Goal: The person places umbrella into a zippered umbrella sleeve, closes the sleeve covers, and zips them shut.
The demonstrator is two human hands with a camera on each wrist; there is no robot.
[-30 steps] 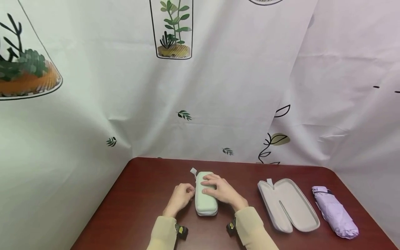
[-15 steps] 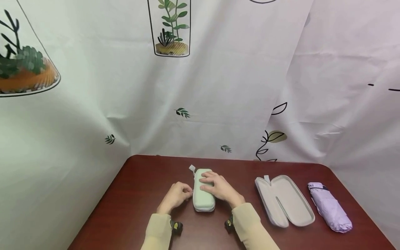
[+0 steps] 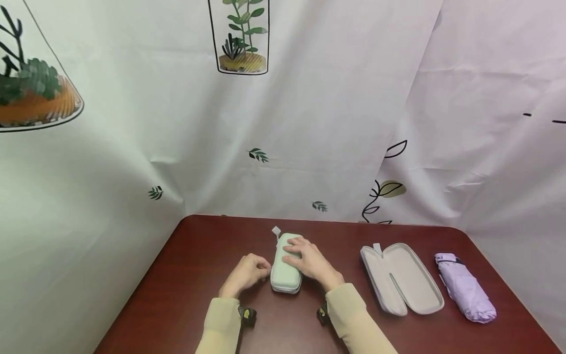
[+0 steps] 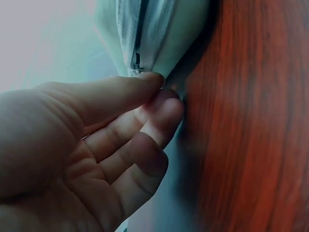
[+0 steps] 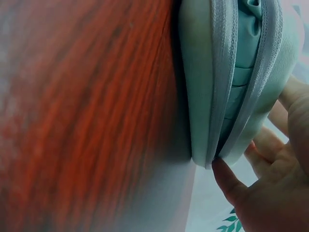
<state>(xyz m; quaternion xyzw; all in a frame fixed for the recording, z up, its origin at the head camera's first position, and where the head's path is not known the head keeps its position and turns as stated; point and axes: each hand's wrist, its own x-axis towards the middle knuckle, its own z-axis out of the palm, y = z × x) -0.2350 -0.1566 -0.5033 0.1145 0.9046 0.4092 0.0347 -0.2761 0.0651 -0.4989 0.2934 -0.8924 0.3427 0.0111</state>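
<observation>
The work in hand appears to be at the zip of a slim, rounded, mint-green zip-up case (image 3: 280, 275), which lies on the glossy dark red wooden table (image 3: 212, 241), between the person's two hands. Its far end bears a small white tag (image 3: 276, 230). The left hand (image 3: 247, 273) brings its thumb and fingertips together at the case's left side, just beside the zip slider (image 4: 137, 70); it seems to pinch the pull, though the fingers hide that part. The right hand (image 3: 311, 258) lies across the top of the case with fingers spread and relaxed, resting on it rather than clenched, apparently to steady it.

The pale grey zip tape (image 5: 224, 72) is parted, and folded teal-green fabric (image 5: 248, 43) shows in the gap. The zip is therefore only partly closed; which way the slider is being worked cannot be told. The next move seems to call for a firm pinch, a pull in line with the track and steady right-hand pressure, with the fabric clear of the teeth.

To the right lie a cream-lined case spread open (image 3: 420, 280) and, farther right, a folded lilac fabric umbrella (image 3: 466, 290).
</observation>
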